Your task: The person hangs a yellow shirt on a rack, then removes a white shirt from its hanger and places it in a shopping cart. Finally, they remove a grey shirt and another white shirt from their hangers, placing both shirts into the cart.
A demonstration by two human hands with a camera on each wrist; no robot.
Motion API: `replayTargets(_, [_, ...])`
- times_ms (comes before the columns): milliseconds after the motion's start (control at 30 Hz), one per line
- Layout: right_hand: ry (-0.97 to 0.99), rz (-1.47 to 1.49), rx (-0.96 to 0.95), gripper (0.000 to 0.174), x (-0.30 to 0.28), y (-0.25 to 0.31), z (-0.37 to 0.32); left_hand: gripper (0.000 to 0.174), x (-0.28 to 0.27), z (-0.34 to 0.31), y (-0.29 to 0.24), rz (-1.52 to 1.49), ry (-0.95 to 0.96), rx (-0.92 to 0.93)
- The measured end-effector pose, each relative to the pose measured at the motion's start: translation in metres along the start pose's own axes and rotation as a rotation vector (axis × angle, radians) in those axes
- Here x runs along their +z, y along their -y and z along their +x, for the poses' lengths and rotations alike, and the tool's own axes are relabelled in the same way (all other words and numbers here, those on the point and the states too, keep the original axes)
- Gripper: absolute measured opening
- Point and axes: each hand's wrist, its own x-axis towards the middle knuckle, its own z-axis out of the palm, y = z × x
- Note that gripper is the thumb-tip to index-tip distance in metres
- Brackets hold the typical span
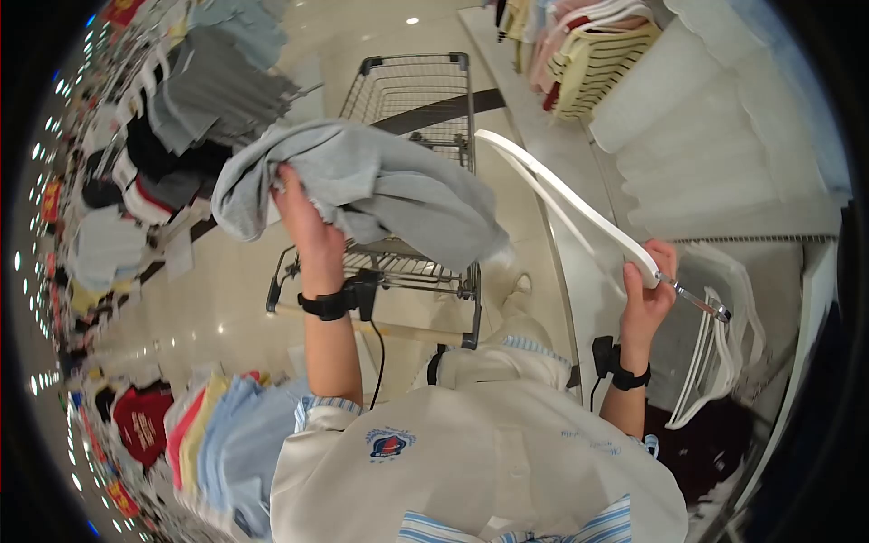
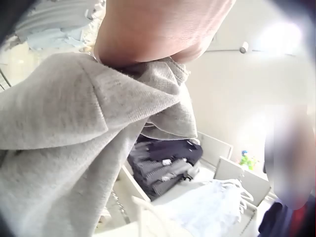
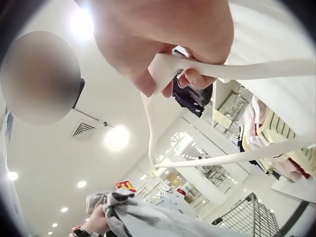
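Observation:
In the head view a crumpled light grey garment (image 1: 389, 190) hangs bunched from my raised left hand (image 1: 310, 226), whose thumb lies against the cloth. Folds of the grey garment (image 2: 54, 108) hide the left fingers in the left wrist view. On the other side, my right hand (image 1: 650, 294) grips a bare white clothes hanger (image 1: 566, 195) near its metal hook (image 1: 711, 306). The hanger (image 3: 222, 160) points away from the wrist in the right wrist view, with the right hand's fingers (image 3: 192, 79) curled round its neck. Garment and hanger are apart.
A wire shopping cart (image 1: 407, 100) stands ahead, partly behind the garment. Racks of grey clothes (image 1: 208, 86) line the left side, with blue shirts (image 1: 262, 434) lower down. Several white hangers (image 1: 715, 362) hang right beside the right hand. Striped and pink tops (image 1: 602, 63) hang at upper right.

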Motion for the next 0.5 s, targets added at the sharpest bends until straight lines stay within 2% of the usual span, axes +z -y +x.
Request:
replayTargets(133, [-0.13,-0.118,0.07,0.017,0.024,0.023,-0.043,0.047,-0.097,0.078,0.067,0.044,0.038,-0.105])
replayTargets(200, [-0.165,-0.152,0.119,0.017,0.034,0.035,-0.064,0.053,-0.151,0.101,0.111,0.322,0.141,-0.439])
replayTargets(267, [-0.203,-0.257,0.096,0.015,0.038,0.046,-0.082,0.064,-0.239,0.128,0.196,0.503,0.19,-0.654])
replayTargets(333, [-0.27,-0.261,0.133,0.015,0.039,0.06,-0.098,0.078,-0.259,0.119,0.207,0.634,0.133,-0.888])
replayTargets(367, [-0.322,-0.256,0.153,0.014,0.038,0.066,-0.104,0.074,-0.241,0.101,0.198,0.642,0.037,-0.798])
replayTargets(433, [-0.407,-0.304,0.148,0.014,0.034,0.072,-0.116,0.071,-0.224,0.079,0.187,0.56,0.078,-0.656])
replayTargets(500, [-0.414,-0.359,0.157,0.015,0.028,0.074,-0.127,0.068,-0.196,0.059,0.172,0.537,0.201,-0.638])
